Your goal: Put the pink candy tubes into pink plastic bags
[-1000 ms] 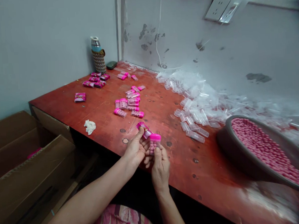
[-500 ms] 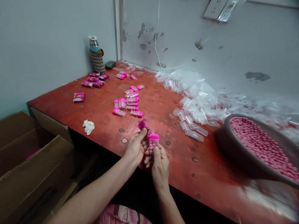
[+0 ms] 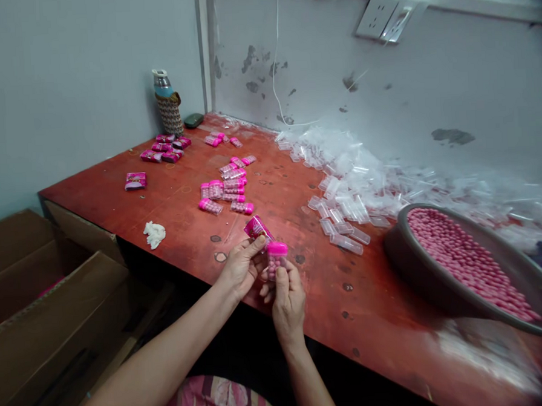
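In front of me, over the table's near edge, my right hand (image 3: 289,299) grips a small clear candy box (image 3: 276,258) with a bright pink cap and pink balls inside. Its thumb presses on the lower front. My left hand (image 3: 245,268) pinches a dark pink printed wrapper (image 3: 256,227) between thumb and fingers, right beside the cap. The wrapper slants up and away to the left. The left fingertips behind the box are partly hidden. Several filled, pink-capped boxes (image 3: 225,192) lie farther up the red table (image 3: 280,208).
A grey basin (image 3: 403,244) of pink balls (image 3: 464,256) stands at right, before a heap of clear empty containers (image 3: 355,168). Pink printed packs (image 3: 163,149), a bottle in a knitted sleeve (image 3: 170,111) and crumpled white tissue (image 3: 154,234) are at left. A cardboard box (image 3: 89,297) sits below.
The wrapper shows wider and fuller above my left hand. Both hands keep their holds, close together. The whole view has shifted slightly, moving the background left.
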Motion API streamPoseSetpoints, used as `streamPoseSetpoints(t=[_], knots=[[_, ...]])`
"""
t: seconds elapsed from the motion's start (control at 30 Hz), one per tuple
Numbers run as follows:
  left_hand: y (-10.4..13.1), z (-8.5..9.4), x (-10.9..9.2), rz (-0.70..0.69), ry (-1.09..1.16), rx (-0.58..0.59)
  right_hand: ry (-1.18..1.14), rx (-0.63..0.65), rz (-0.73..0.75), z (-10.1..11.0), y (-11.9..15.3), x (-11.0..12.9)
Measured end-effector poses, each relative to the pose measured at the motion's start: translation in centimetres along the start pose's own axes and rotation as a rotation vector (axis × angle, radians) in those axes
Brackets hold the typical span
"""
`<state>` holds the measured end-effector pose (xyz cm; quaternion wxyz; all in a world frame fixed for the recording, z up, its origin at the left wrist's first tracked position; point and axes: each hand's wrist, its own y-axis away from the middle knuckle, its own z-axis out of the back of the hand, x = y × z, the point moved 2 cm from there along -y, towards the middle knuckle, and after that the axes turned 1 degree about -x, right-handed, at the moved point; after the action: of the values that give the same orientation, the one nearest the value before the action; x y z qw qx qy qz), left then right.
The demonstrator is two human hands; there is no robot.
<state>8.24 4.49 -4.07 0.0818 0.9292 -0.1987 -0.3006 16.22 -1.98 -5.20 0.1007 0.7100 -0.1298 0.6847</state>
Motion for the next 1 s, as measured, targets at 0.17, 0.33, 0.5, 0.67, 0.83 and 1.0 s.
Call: streamPoseSetpoints(t=[0.17, 0.33, 0.5, 0.67, 0.83, 1.0], knots=[[0.2, 0.2, 0.2, 0.017, -0.048, 0.029, -0.006, 0.019, -0.025, 0.1, 0.0, 0.0], [0.2, 0.3, 0.0, -0.015, -0.057, 0.001, -0.019, 0.007, -0.019, 0.2, 0.1, -0.2], [0.0, 0.5, -0.4, -0.025, -0.059, -0.045, -0.207, -0.023, -0.078, 0.6, -0.3, -0.6], [0.4, 0.6, -0.5, 0.049, -0.267, -0.030, -0.328, -0.045, -0.071, 2.0, -2.3, 0.2], [0.9, 0.5, -0.1, 0.078, -0.424, 0.054, -0.209, -0.001, -0.093, 2.9, -4.3, 1.1], [1.0, 0.3, 0.3, 0.076, -0.437, 0.127, -0.235, -0.022, -0.101, 2.8, -4.9, 0.4]])
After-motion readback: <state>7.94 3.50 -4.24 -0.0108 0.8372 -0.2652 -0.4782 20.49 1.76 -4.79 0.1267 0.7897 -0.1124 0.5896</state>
